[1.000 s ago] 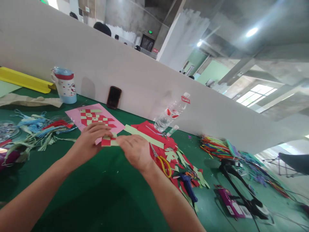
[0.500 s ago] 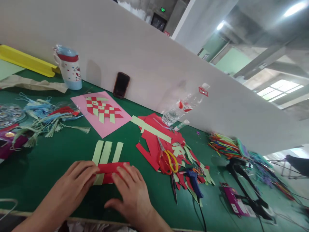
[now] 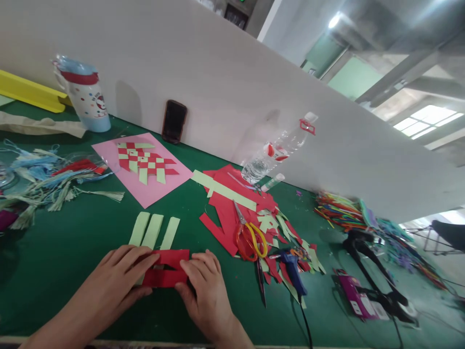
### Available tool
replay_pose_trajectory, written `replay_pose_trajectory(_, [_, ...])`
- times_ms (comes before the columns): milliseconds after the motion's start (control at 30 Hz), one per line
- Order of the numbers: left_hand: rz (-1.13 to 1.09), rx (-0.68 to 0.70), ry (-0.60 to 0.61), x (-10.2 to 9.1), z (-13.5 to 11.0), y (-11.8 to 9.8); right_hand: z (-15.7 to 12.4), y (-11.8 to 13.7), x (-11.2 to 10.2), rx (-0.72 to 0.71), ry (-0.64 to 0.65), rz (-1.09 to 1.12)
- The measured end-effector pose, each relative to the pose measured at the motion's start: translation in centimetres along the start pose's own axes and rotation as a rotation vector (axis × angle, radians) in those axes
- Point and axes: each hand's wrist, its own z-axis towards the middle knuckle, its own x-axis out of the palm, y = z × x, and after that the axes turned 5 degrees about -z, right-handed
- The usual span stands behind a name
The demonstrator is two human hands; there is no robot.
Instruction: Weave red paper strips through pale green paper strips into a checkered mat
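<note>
Two red paper strips (image 3: 167, 278) lie crosswise on the green table, one above the other with a narrow gap between them. Three pale green paper strips (image 3: 152, 231) stick out beyond them, pointing away from me. My left hand (image 3: 118, 278) covers the left ends, its fingers bent over the paper and its thumb below. At the right ends, my right hand (image 3: 209, 293) pinches the red strips between thumb and fingertips. Where the strips cross is partly hidden under my left fingers.
A pink sheet (image 3: 145, 196) bears a woven red-and-green paper fish (image 3: 145, 162). To the right are scissors (image 3: 250, 240), red paper scraps (image 3: 227, 218), a blue glue gun (image 3: 294, 274) and a water bottle (image 3: 259, 165). Tassels (image 3: 69, 179) lie left; a phone (image 3: 174, 121) leans on the wall.
My right hand has gone from lying flat over the red strips to pinching their right ends. My left fingers reach farther over the paper. The lower red strip shows more; the view has shifted slightly.
</note>
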Motion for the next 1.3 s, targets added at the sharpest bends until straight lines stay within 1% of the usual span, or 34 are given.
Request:
replay_pose_trajectory(100, [-0.008,0.018,0.021,-0.3,-0.1,0.1,1.3,-0.5,-0.6,0.013,-0.032,0.006])
replay_pose_trajectory(200, [-0.017,0.051,0.032,-0.6,0.1,0.1,3.7,-1.2,-0.7,0.009,-0.004,-0.015])
replay_pose_trajectory(267, [-0.021,0.078,0.035,-1.0,0.3,0.0,5.5,-1.7,-0.4,-0.007,0.055,-0.036])
replay_pose_trajectory(333, [-0.026,0.104,0.032,-1.3,0.5,0.0,7.2,-2.0,0.2,-0.033,0.144,-0.086])
replay_pose_trajectory(433, [-0.022,0.107,0.009,-1.4,0.7,0.0,9.0,-2.3,1.1,-0.059,0.259,-0.148])
replay_pose_trajectory(533, [-0.015,0.087,0.02,-1.3,0.7,0.2,9.9,-2.5,1.8,-0.048,0.287,-0.152])
replay_pose_trajectory(667, [-0.023,0.11,0.094,-1.4,0.8,0.5,9.9,-3.2,1.7,-0.028,0.245,-0.069])
replay_pose_trajectory(800, [-0.006,0.117,0.09,-1.6,1.0,0.4,8.9,-4.1,0.0,0.01,0.135,0.115])
replay_pose_trajectory(833, [0.001,0.115,0.087,-1.7,1.0,0.4,8.4,-4.2,-0.4,0.014,0.135,0.155])
replay_pose_trajectory(867, [0.005,0.112,0.085,-1.7,1.0,0.3,7.9,-4.2,-0.7,0.013,0.161,0.18])
replay_pose_trajectory(967, [0.01,0.09,0.097,-1.5,0.7,0.4,6.4,-3.7,-0.7,0.022,0.228,0.125])
replay_pose_trajectory(1033, [0.011,0.051,0.115,-1.2,0.4,0.5,5.8,-3.3,-0.2,0.037,0.238,0.064])
replay_pose_trajectory(1100, [0.008,-0.016,0.131,-0.9,0.0,0.7,5.6,-3.3,0.4,0.039,0.228,0.049])
replay_pose_trajectory(1167, [0.0,-0.099,0.155,-0.7,-0.2,0.6,5.8,-3.6,0.6,0.042,0.186,0.063])
replay_pose_trajectory(1200, [-0.006,-0.135,0.177,-0.7,-0.3,0.6,5.8,-3.8,0.6,0.058,0.144,0.06])
replay_pose_trajectory(1300, [-0.028,-0.181,0.243,-1.2,0.2,0.2,5.8,-4.4,0.1,0.122,0.006,-0.027])
